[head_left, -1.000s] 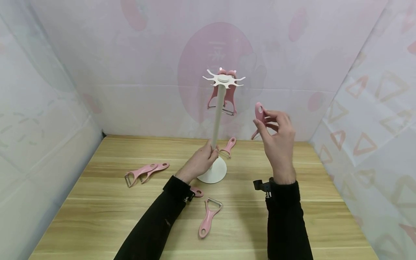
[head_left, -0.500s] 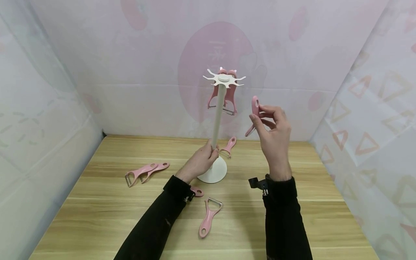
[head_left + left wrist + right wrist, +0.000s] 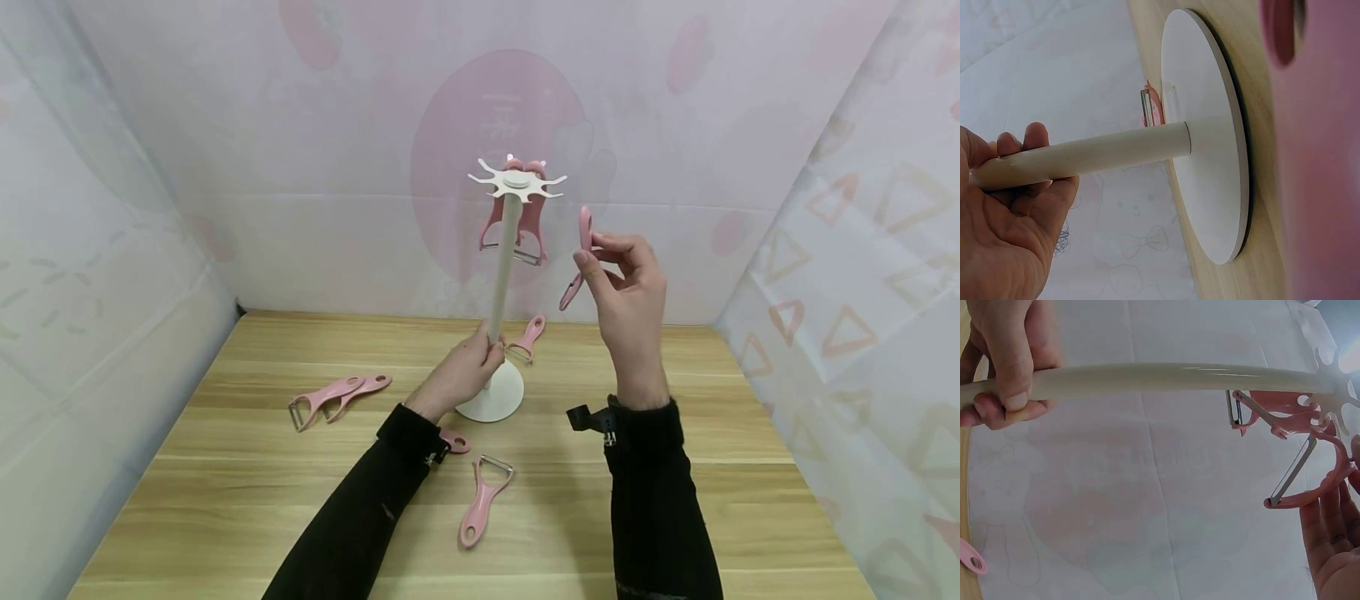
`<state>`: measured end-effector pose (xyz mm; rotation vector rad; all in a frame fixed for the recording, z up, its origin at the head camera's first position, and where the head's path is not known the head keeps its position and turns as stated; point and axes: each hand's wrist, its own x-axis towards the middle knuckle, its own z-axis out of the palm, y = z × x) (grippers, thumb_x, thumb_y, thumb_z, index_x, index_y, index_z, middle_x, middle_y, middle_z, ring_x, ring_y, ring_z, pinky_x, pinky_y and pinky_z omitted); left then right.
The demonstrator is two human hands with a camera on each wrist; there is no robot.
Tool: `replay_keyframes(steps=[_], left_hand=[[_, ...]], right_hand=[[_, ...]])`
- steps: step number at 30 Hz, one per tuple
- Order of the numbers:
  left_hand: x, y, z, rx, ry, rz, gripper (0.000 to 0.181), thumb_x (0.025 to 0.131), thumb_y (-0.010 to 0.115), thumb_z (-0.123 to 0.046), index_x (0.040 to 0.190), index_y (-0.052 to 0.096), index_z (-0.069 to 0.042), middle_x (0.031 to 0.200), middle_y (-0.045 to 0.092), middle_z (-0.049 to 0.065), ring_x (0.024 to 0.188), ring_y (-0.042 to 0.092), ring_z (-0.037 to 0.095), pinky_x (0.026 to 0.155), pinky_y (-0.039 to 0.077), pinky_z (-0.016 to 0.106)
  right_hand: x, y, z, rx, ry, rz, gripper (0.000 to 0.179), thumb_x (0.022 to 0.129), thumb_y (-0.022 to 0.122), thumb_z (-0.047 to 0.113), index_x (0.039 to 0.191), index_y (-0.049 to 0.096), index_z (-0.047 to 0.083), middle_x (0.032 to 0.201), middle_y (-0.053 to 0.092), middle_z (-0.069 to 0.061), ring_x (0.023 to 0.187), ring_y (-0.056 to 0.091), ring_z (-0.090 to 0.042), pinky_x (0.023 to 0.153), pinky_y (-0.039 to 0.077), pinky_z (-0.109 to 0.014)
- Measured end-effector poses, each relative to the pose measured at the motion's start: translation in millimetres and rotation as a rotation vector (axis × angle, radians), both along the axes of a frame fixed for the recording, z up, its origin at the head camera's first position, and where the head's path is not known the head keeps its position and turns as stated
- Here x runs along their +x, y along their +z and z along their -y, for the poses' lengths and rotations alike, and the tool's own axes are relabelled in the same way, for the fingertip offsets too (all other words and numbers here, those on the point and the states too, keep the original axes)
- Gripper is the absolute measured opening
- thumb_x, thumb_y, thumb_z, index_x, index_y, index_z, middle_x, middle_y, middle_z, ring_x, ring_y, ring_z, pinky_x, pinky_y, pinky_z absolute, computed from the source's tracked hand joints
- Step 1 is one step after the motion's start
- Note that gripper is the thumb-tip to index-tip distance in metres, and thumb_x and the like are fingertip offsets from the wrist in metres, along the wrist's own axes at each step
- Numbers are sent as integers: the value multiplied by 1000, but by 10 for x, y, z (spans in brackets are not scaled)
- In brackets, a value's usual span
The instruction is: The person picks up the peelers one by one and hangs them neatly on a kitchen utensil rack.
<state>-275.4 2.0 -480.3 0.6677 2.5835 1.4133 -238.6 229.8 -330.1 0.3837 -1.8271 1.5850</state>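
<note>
My left hand (image 3: pixel 471 367) grips the lower pole of a white stand (image 3: pixel 504 275) with a round base and a star of hooks on top. In the left wrist view, the fingers curl round the pole (image 3: pixel 1104 150) above the base (image 3: pixel 1200 137). My right hand (image 3: pixel 630 292) pinches a pink peeler (image 3: pixel 585 237) by its handle, upright with its hole end up, just right of the hooks. The right wrist view shows that peeler's blade (image 3: pixel 1294 470) near the hung ones. Two pink peelers (image 3: pixel 531 218) hang from the hooks at the back.
Two overlapping pink peelers (image 3: pixel 326 396) lie left on the wooden table (image 3: pixel 225 500). One peeler (image 3: pixel 477 508) lies in front, another (image 3: pixel 456 442) is partly under the left sleeve, and one (image 3: pixel 532 332) lies behind the base. Printed cloth walls (image 3: pixel 337 250) enclose the back and sides.
My right hand has moved left and slightly up with the peeler, closer to the hooks, and the peeler has turned more edge-on. The left hand and stand stay put.
</note>
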Motion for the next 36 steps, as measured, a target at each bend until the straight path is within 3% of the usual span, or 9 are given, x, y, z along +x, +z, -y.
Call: replay_keyframes(steps=[7, 12, 16, 20, 24, 36], left_hand=[[-17, -14, -3, 1, 3, 0, 19, 125, 44, -25, 135, 53, -12, 97, 52, 3, 81, 49, 17, 72, 42, 31], [-23, -10, -4, 3, 3, -3, 19, 125, 44, -25, 135, 52, -11, 99, 53, 4, 82, 50, 17, 73, 43, 33], [-27, -4, -6, 0, 1, -4, 19, 126, 44, -25, 135, 52, -11, 98, 53, 4, 81, 50, 17, 72, 42, 33], [-22, 0, -4, 4, -1, -4, 19, 125, 44, -25, 135, 53, -11, 98, 52, 3, 81, 49, 17, 71, 42, 31], [-26, -7, -2, 0, -3, -9, 19, 125, 44, -25, 136, 52, -11, 98, 53, 3, 81, 49, 17, 71, 42, 31], [-17, 5, 0, -10, -5, 2, 19, 126, 43, -26, 137, 52, -13, 98, 53, 4, 83, 51, 18, 74, 45, 35]], right_hand=[[-28, 58, 18, -115, 88, 0, 23, 108, 79, -7, 127, 78, 4, 121, 77, 7, 111, 76, -14, 98, 67, -22], [-35, 83, 22, -149, 146, -16, 23, 109, 78, -5, 125, 79, 12, 121, 84, 8, 110, 76, -13, 98, 66, -21], [-48, 88, 18, -165, 184, -27, 19, 108, 85, 17, 127, 79, 14, 122, 86, 6, 109, 78, -11, 98, 66, -21], [-63, 110, 33, -196, 232, -27, 41, 98, 89, 39, 128, 79, 13, 124, 86, 3, 107, 79, -10, 98, 68, -23], [-61, 143, 63, -228, 272, -14, 41, 97, 90, 39, 127, 78, 14, 124, 85, 1, 106, 79, -11, 97, 69, -24], [-55, 222, 121, -236, 291, -9, 37, 100, 88, 38, 127, 77, 16, 127, 84, -2, 109, 78, -17, 100, 69, -26]])
